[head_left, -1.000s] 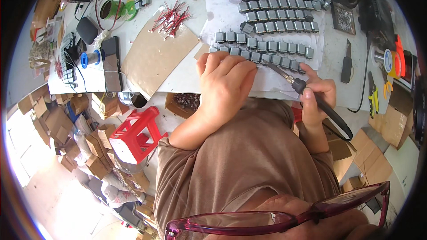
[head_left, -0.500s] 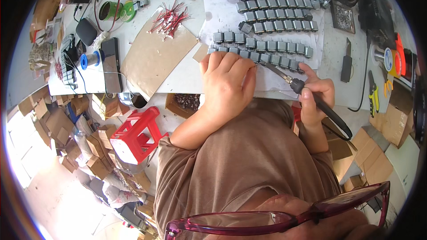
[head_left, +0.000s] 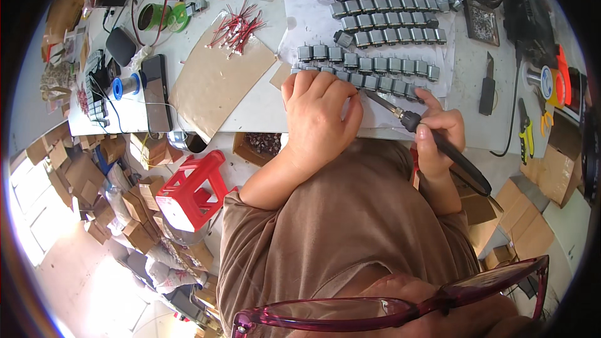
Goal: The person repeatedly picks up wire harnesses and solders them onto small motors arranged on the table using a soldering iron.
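My right hand (head_left: 443,141) grips the black handle of a soldering iron (head_left: 460,161), whose metal tip points up and left to the nearest row of motors. Those small silver-grey motors (head_left: 370,82) stand side by side on white paper (head_left: 294,37). Over the left end of that row rests my left hand (head_left: 320,109), its fingers curled and thumb pressed to the forefinger. What it pinches, if anything, is hidden under the fingers. Behind are further rows of motors (head_left: 382,37).
Left on the table lie a brown board (head_left: 216,87) with a pile of red wires (head_left: 238,28), a phone (head_left: 156,91) and a wire spool (head_left: 126,85). To the right are a knife (head_left: 487,91), cutters (head_left: 526,134) and a solder spool (head_left: 549,84). A red stool (head_left: 194,191) stands below.
My right hand and the soldering iron have shifted slightly left, and the iron's tip now sits closer to my left thumb. My left hand has hardly moved.
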`<state>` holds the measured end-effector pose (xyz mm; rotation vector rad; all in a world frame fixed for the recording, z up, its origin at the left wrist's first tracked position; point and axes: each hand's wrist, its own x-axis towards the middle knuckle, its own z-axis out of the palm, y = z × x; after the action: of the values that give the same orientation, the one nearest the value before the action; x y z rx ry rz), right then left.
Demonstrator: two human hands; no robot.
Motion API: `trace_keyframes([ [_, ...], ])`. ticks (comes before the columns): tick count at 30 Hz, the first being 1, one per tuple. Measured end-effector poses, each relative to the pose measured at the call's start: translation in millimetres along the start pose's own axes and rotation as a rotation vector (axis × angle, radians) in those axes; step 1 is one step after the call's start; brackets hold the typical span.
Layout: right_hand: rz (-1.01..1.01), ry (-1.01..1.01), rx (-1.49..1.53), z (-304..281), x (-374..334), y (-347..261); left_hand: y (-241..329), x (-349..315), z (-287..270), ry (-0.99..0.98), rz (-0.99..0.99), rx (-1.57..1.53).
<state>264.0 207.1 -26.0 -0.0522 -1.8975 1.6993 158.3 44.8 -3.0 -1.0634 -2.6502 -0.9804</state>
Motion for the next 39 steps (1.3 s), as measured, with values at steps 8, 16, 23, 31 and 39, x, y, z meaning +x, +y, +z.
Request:
trace_keyframes([
  [8, -0.004, 0.001, 0.032, -1, -3, 1, 0, 2, -2, -0.013, -0.007, -0.006],
  [16, -0.023, 0.041, 0.029, -5, -2, 0, 2, 4, 0, -0.014, 0.003, 0.009],
  [23, -0.027, 0.072, -0.009, -2, -1, 0, 0, -2, 0, 0.032, -0.02, 0.061],
  [31, 0.082, 0.22, -0.011, -7, -6, -1, -37, 20, -41, 0.056, 0.067, -0.017],
  [39, 0.007, 0.162, -0.036, -7, 0, -3, -154, 69, -100, -0.08, -0.414, 0.126],
])
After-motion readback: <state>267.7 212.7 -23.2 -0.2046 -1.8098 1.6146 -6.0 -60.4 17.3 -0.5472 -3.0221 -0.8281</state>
